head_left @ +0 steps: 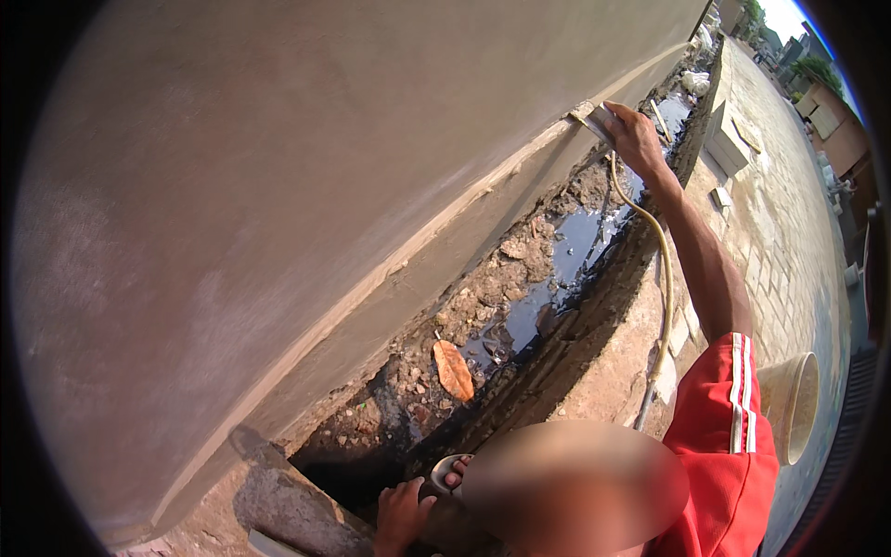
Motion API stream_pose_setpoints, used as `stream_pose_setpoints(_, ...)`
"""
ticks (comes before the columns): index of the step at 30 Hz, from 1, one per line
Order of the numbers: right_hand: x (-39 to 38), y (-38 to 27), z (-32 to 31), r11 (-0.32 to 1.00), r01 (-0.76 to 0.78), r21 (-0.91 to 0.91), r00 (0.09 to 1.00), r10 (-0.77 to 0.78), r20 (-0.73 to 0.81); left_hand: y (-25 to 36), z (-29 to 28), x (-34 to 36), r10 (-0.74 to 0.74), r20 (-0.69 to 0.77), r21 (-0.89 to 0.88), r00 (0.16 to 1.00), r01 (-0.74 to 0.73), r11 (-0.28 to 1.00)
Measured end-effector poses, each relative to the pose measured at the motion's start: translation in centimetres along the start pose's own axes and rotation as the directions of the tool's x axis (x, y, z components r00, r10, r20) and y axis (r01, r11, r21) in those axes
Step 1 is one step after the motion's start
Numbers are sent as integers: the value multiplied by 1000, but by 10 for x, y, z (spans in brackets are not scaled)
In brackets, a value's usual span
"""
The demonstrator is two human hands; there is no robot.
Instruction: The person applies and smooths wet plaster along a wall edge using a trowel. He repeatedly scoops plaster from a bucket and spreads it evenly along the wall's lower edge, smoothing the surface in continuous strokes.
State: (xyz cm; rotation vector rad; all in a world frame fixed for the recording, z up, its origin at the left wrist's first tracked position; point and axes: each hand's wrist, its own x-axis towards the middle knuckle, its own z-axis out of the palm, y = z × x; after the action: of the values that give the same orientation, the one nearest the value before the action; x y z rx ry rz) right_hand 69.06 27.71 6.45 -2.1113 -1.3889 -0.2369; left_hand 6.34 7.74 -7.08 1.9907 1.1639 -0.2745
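My right hand (629, 135), at the end of my red-sleeved arm, grips a flat grey trowel (599, 125) against the narrow ledge (399, 260) along the base of the plastered wall (278, 139). A yellowish hose (664, 278) runs just below that hand. At the bottom, my left hand (401, 509) is partly visible, its fingers loosely bent and thumb apart; I cannot see anything in it. Beside it are a metal rim (441, 473) and some fingertips, whose owner I cannot tell. A blurred oval hides what lies right of them.
A trench (524, 246) with rubble, dark water and a dry leaf (454, 369) follows the wall. A paved path (780, 232) runs along the right, with concrete blocks (729, 139) and a pale bucket (796, 408). A concrete piece (297, 501) lies at lower left.
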Motion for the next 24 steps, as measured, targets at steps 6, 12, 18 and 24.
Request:
stream_pose_setpoints(6,-15,-44,-8,999,37,40,987,-43,158,0,0,-3,-10,6,13,1000,9,1000)
stream_pose_setpoints(12,-74,-110,-15,958,210,193,929,-258,266,0,3,7,19,14,27,1000,-19,999)
stream_pose_setpoints(18,-37,-38,-19,956,-97,275,993,76,88,-1,1,0,20,-22,-18,1000,-21,1000)
stream_pose_setpoints(24,8,25,-10,999,45,24,999,-46,13,1,-1,-1,17,-24,-28,1000,-18,999)
